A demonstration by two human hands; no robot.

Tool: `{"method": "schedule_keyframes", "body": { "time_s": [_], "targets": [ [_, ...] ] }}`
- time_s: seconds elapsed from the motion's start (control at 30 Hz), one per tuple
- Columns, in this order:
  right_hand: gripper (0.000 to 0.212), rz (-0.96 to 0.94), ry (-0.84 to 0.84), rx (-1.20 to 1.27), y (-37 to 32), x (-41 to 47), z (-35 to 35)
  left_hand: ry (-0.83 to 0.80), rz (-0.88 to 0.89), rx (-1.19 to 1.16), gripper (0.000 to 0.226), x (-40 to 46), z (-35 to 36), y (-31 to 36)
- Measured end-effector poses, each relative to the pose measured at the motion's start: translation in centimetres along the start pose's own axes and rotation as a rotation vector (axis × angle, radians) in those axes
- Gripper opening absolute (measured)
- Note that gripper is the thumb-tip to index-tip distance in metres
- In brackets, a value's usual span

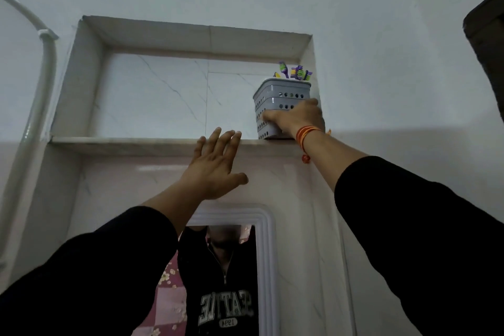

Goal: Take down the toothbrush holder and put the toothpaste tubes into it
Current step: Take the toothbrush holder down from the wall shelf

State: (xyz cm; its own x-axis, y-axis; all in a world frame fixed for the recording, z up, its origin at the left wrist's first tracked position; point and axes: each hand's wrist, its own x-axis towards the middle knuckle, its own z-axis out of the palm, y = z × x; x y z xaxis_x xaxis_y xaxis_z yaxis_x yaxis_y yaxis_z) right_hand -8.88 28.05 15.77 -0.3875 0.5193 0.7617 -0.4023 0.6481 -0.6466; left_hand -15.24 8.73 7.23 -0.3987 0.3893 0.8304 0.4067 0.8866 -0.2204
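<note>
A grey perforated toothbrush holder stands at the right end of a high marble wall niche. Purple, green and yellow toothbrush heads stick out of its top. My right hand is wrapped around the holder's lower front, with orange threads at the wrist. My left hand is raised with fingers spread, its fingertips at the niche's ledge, holding nothing. No toothpaste tubes are in view.
A white-framed mirror hangs on the wall below the niche and reflects a person in a black sweatshirt. A white pipe runs down the left wall. A dark object juts in at the upper right.
</note>
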Motion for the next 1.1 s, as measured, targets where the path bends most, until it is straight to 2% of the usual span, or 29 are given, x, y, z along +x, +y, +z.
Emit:
{"method": "schedule_keyframes", "body": {
  "time_s": [0.1, 0.2, 0.4, 0.5, 0.6, 0.83, 0.97, 1.1],
  "targets": [
    [0.107, -0.028, -0.025, -0.019, -1.8, -1.9, -1.8, -0.097, -0.006, -0.151, 0.091, -0.7, -2.5, 0.1],
    [0.107, -0.044, -0.039, -0.015, -4.1, -4.2, -4.2, -0.055, -0.01, -0.287, 0.079, -3.1, -4.3, -0.2],
    [0.109, 0.009, -0.134, 0.056, -5.6, -12.2, -7.3, -0.074, -0.033, -0.342, 0.063, -10.2, -7.2, -1.3],
    [0.1, 0.057, -0.167, 0.146, -3.9, -17.7, -7.8, -0.116, -0.071, -0.389, 0.058, -14.6, -7.9, -1.2],
    [0.098, 0.094, -0.19, 0.181, -0.5, -23.4, -7.7, -0.145, -0.12, -0.467, 0.05, -19.7, -7.4, -0.6],
    [0.117, 0.186, -0.207, 0.162, 10.3, -36.6, -7.1, -0.295, -0.284, -0.689, 0.038, -32.4, -1.0, 2.3],
    [0.126, 0.263, -0.257, 0.139, 18.3, -44.8, -5.9, -0.466, -0.417, -0.751, 0.039, -39.7, 4.7, 5.2],
    [0.132, 0.373, -0.312, 0.084, 26.0, -53.5, -5.4, -0.73, -0.487, -0.74, 0.03, -45.5, 10.7, 7.2]
  ]
}}
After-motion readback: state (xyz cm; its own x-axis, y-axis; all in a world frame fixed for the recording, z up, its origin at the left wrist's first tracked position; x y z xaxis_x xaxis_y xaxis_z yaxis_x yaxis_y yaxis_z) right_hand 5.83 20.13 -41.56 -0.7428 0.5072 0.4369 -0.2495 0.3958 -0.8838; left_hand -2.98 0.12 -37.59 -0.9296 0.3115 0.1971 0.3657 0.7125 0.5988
